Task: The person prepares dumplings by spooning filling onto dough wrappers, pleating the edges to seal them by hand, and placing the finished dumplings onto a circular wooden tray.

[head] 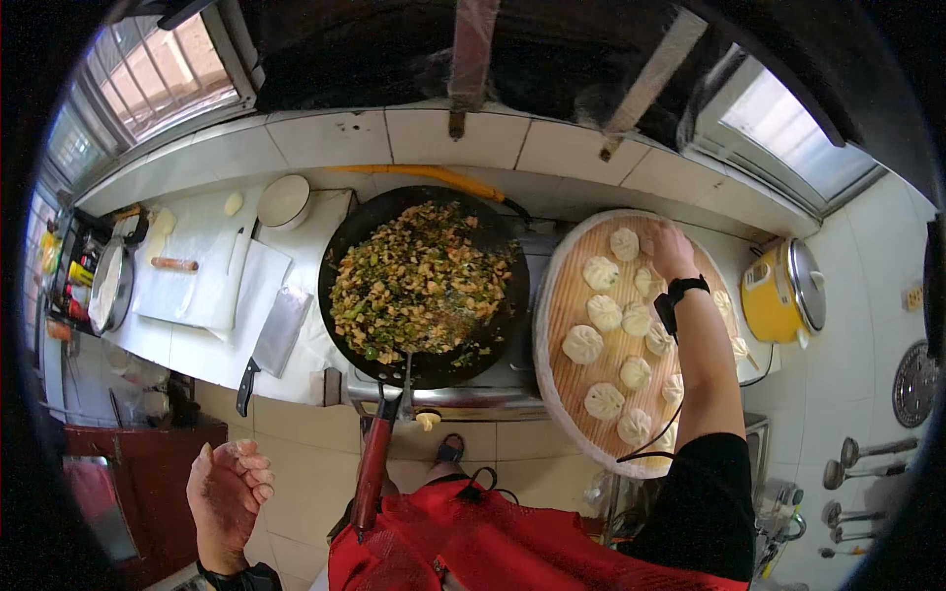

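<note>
My right hand [671, 251] reaches to the far side of a large round wooden board [569, 295] that carries several pleated buns. One bun [624, 244] lies just left of the fingers, and another bun [650, 283] sits just nearer to me. The fingertips are partly hidden, so whether they hold a bun I cannot tell. Flour dusts my left hand [230, 473], raised over the floor at lower left with loosely curled fingers and nothing in it. Between the hands, a black wok [336, 347] on the stove holds chopped filling and a metal utensil [407, 377].
The wok's red handle [373, 473] points towards me. A cleaver [277, 340] overhangs the left counter edge. Behind it lie a white board [222, 288] with a small rolling pin [175, 264], a bowl [284, 201] and a metal basin [122, 288]. A yellow cooker [768, 288] stands right.
</note>
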`<state>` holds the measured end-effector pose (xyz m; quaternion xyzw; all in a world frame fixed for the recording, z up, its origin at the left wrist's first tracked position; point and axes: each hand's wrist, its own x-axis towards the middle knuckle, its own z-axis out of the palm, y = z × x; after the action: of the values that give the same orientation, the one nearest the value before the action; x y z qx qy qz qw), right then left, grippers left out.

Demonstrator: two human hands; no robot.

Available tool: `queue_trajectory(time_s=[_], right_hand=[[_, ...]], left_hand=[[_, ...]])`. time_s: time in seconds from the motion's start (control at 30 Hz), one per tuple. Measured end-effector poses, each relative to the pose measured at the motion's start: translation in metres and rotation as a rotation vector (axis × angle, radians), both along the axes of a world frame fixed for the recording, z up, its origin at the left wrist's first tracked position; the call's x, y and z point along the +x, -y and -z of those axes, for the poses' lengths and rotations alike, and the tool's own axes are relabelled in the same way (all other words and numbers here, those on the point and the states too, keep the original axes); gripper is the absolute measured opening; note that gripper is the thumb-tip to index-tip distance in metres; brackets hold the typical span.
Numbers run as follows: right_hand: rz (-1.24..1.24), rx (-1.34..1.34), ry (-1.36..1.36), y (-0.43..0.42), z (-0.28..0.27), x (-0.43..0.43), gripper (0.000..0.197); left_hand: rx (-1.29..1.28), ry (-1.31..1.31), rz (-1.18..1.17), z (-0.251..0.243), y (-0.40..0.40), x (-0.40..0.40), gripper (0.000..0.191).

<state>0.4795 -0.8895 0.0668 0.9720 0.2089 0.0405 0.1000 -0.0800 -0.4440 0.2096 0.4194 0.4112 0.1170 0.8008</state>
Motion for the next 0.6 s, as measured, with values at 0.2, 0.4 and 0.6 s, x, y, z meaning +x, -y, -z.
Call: queue_trajectory(time_s=[0.2,0.4,0.6], right_hand=[[0.092,0.202,-0.049,0.003,-0.030,-0.013,0.054],[-0.168,0.487,0.098,-0.009,-0.087,-0.078,0.050],[-0.244,0.632,-0.131,-0.091,-0.118,-0.239,0.052]], left_hand=[[-0.038,0.056,0.022,0.005,-0.010,0.005,0.059],[-0.210,0.175,0.106,0.028,-0.066,-0.005,0.070],[-0.018,0.067,0.100,0.039,-0.189,0.047,0.057]])
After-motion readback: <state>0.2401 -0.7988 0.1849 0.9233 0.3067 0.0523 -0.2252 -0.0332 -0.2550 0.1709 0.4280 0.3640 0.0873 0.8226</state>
